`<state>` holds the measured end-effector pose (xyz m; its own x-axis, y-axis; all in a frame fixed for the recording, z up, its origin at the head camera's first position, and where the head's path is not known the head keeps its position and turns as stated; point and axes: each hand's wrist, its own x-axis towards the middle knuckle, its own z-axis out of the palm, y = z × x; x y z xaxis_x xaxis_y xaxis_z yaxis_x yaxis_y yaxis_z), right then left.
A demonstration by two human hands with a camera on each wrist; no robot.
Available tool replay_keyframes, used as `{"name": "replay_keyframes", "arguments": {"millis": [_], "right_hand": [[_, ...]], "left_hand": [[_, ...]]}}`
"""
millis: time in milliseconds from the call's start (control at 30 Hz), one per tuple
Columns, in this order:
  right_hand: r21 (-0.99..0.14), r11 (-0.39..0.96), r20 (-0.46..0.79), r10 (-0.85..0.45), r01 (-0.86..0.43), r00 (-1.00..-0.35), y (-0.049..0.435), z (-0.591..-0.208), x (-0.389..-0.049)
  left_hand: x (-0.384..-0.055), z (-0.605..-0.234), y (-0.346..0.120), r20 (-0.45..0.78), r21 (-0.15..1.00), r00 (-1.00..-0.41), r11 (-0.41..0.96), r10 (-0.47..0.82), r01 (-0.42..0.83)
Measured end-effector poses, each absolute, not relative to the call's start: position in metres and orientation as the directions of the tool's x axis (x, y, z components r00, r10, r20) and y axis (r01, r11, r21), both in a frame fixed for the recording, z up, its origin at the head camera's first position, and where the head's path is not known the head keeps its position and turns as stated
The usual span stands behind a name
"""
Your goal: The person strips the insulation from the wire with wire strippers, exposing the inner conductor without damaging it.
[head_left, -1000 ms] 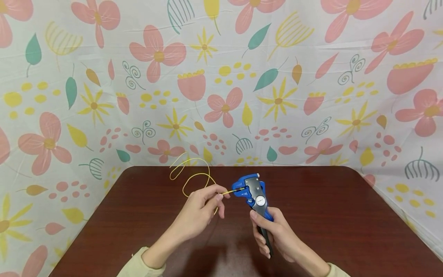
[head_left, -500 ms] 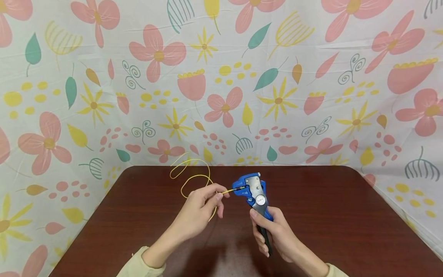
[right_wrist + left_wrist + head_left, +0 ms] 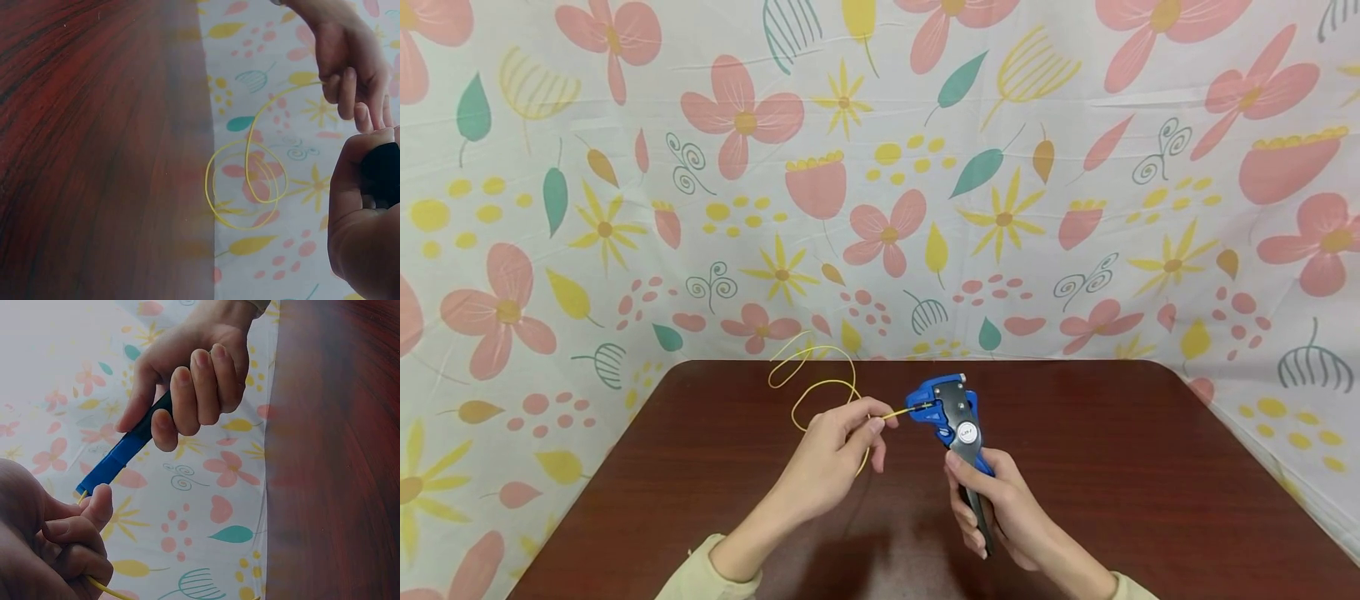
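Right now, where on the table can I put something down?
Bare tabletop shows between the right hand and the right edge, and between the left hand and left edge. Over the middle, it's crowded: yellow wire, blue tool, both hands.

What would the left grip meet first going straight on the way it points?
Likely the tool, blue end first; the wire runs from the left grip to it in the head view. Exact depth is unclear.

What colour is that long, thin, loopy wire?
The long, thin, looping wire is yellow, showing best in the right wrist view.
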<state>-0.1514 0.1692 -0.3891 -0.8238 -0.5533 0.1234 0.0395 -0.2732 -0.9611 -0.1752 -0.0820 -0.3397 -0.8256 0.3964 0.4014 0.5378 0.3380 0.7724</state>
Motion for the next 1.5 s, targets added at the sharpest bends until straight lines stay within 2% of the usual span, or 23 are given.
{"name": "replay_keyframes", "arguments": {"millis": [433, 700, 1000, 1267, 1500], "right_hand": [[-0.981, -0.187, 0.133, -0.5, -0.043, -0.856, 0.1725, -0.3891, -0.1532], [-0.958, -0.282, 0.13, -0.567, 0.044, -0.814, 0.1727, -0.3911, -0.1533], [-0.984, -0.175, 0.124, -0.473, -0.046, -0.872, 0.1697, -0.3914, -0.1521], [-0.968, -0.25, 0.162, -0.529, -0.029, -0.833, 0.171, -0.3915, -0.1532], [-0.968, -0.25, 0.16, -0.536, -0.025, -0.829, 0.1714, -0.3903, -0.1525]], "left_hand": [[-0.176, -0.3402, -0.0839, 0.379, 0.784, -0.834, 0.34, 0.401, 0.519], [-0.1765, -0.3406, -0.0837, 0.394, 0.788, -0.824, 0.311, 0.407, 0.531], [-0.1763, -0.343, -0.0831, 0.385, 0.795, -0.831, 0.313, 0.402, 0.52], [-0.1762, -0.3436, -0.0842, 0.388, 0.798, -0.832, 0.307, 0.397, 0.518], [-0.1759, -0.3436, -0.0846, 0.387, 0.802, -0.832, 0.3, 0.397, 0.516]]}}
